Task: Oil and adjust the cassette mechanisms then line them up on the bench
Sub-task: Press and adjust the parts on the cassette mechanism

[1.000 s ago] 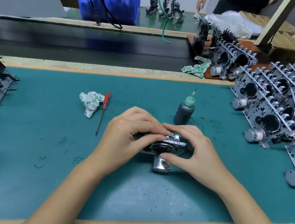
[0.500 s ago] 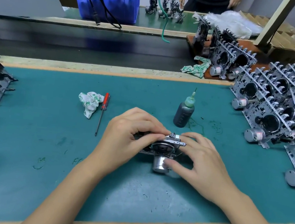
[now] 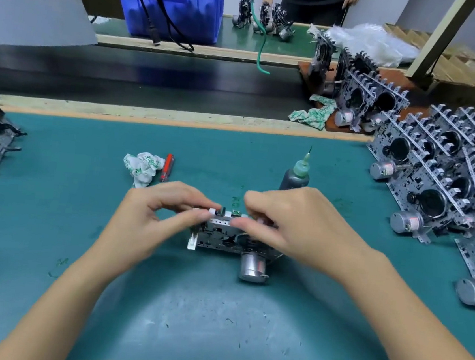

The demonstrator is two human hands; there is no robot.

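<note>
Both hands pinch the cassette mechanism [image 3: 224, 234] at mid-worktop [image 3: 81, 191] — left hand [image 3: 155, 215] and right hand [image 3: 293, 224] now grip its top edge, unit tipped upright. Adjustment likely; oil bottle [image 3: 295, 177] untouched behind.

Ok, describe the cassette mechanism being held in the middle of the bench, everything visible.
The cassette mechanism is a flat, perforated grey metal plate with white plastic tabs along its top edge and left side, and a silver cylindrical motor sticking out towards the camera. It sits on the green mat. The left hand and right hand both pinch its top edge.
</note>
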